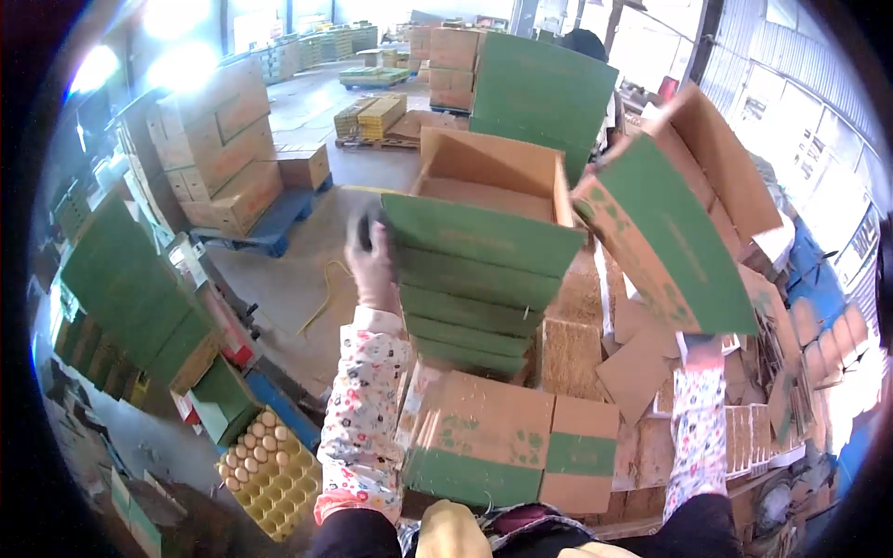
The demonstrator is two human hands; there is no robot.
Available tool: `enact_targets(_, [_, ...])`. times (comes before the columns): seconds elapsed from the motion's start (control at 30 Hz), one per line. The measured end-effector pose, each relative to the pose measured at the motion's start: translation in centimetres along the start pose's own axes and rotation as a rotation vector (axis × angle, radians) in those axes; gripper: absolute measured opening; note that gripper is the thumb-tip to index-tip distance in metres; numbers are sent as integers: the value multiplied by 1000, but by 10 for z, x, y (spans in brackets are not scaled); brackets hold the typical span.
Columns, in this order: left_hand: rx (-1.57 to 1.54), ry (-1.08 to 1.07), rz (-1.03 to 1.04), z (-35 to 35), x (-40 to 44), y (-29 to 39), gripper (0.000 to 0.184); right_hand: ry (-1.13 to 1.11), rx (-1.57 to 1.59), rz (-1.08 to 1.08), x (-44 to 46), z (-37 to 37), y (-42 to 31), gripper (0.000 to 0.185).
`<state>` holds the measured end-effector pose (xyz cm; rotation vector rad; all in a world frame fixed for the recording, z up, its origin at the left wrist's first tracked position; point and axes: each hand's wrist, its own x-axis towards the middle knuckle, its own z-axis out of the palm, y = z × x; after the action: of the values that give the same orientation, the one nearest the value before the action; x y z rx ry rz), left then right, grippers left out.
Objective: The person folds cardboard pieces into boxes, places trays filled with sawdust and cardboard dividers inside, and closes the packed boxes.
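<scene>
My left hand, in a glove with dark fingertips, is at the left corner of an open cardboard box with a green front. Its thumb and fingers are apart beside the box edge, and I cannot tell how firmly they touch. Several green-fronted layers lie beneath that box in a stack. My right hand grips the lower edge of another green and brown cardboard box, tilted up on the right; the box hides most of its fingers. In front of me lies a closed box with a green band.
A yellow egg tray, partly filled with eggs, sits at lower left. Boxes stand on a blue pallet at left. Loose cardboard pieces lie at right. Someone in a dark cap stands behind a tall green box.
</scene>
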<state>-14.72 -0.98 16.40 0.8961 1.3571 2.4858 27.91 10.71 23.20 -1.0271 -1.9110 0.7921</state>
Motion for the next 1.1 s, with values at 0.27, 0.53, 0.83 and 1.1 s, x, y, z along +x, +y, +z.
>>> enact_targets(0.27, [295, 208, 461, 19, -3, -55, 44, -228, -654, -427, 172, 144, -2, 43])
enact_targets(0.53, [849, -94, -180, -96, -126, -133, 64, -213, -566, -224, -65, 115, 203, 42])
enact_targets(0.83, [480, -238, -321, -23, -208, -66, 55, 203, 732, 395, -153, 25, 180, 55])
enact_targets(1.1, [-115, -120, -790, -5, -148, -30, 39, 572, 600, 118, -138, 29, 136, 30])
